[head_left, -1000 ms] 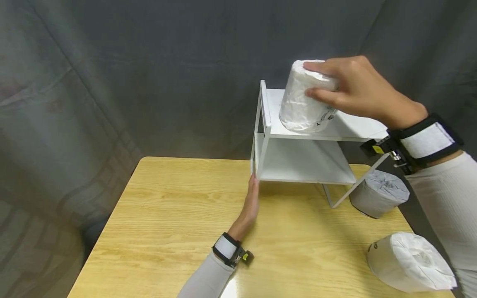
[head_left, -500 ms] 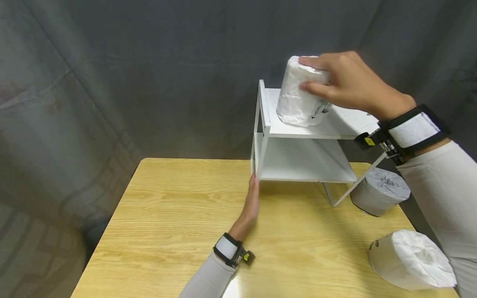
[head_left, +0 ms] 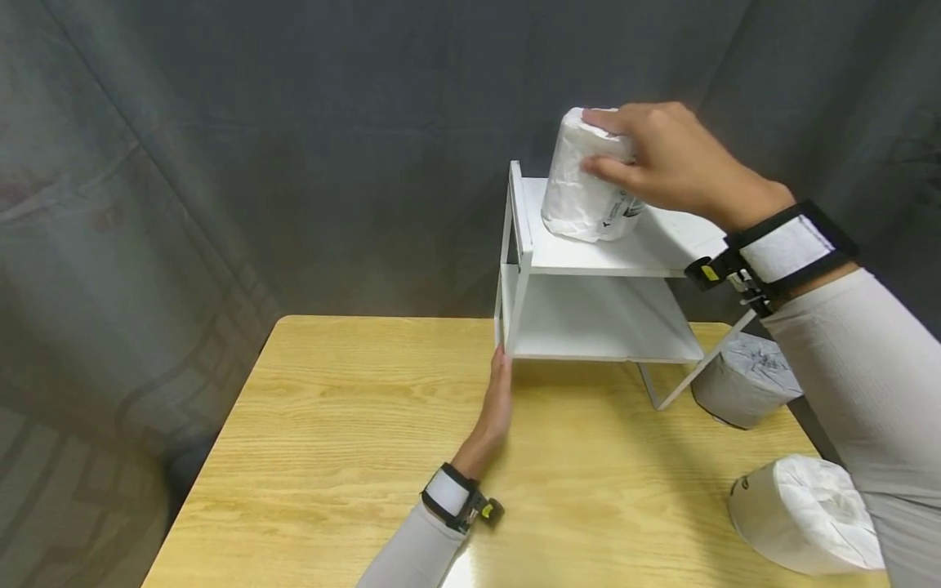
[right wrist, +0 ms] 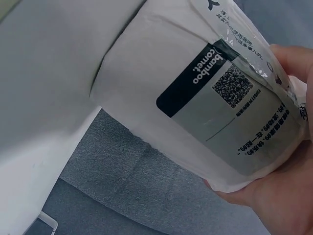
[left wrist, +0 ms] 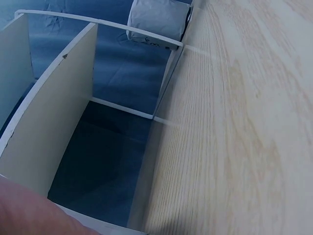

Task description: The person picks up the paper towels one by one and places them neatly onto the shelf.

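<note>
Lower right: wrapped paper roll (head_left: 804, 513) lying on table (head_left: 331, 441).
Left hand (head_left: 496, 404): fingers straight, tips touching shelf rack (head_left: 599, 327) corner.
Right hand (head_left: 672, 163): grips wrapped roll (head_left: 584, 192), upper right, on top shelf.
Far right: grey roll (head_left: 746, 380) behind rack leg.

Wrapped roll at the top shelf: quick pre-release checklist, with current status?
1. Grip: right hand has fingers curled over the top of the wrapped roll. Ok.
2. Roll over the top shelf, near its left end. Ok.
3. Roll fully seated: it looks slightly tilted, and contact under its base is not visible. Cannot tell.
4. Rack steadied: left hand is flat against the white rack at its lower front corner. Ok.
5. Landing spot: the shelf board beside the roll shows nothing else on it. Ok.
6. Spare rolls lie on the table, away from the rack's shelves. Ok.
</note>
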Demonstrator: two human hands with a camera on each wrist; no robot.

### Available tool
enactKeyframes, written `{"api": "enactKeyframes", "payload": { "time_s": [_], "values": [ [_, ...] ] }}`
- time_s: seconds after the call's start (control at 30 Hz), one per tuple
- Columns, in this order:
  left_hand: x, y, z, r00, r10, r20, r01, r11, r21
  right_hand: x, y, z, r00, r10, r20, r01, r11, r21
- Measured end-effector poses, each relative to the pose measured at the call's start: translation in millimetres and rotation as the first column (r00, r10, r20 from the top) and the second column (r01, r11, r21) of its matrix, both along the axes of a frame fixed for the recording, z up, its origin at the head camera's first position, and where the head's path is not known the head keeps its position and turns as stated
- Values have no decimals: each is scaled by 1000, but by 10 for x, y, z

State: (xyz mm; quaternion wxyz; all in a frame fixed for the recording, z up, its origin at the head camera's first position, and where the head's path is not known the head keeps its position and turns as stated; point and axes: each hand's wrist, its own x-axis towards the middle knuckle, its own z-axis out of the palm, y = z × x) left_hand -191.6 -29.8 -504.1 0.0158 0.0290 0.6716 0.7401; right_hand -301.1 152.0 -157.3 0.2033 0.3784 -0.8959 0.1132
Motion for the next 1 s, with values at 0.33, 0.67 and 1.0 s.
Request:
{"api": "enactKeyframes", "payload": {
  "time_s": [0.33, 0.67, 1.0],
  "values": [
    [13, 16, 3, 1000, -8, 8, 8, 1000, 21, 23, -3, -2, 1000, -10, 2, 10, 1000, 21],
    [38, 5, 21, 1000, -11, 13, 11, 1000, 5, 69, -12, 17, 998, -45, 41, 43, 998, 37],
    [26, -3, 3, 1000, -13, 4, 13, 1000, -6, 98, -8, 56, 991, -67, 115, 61, 996, 60]
  ]
}}
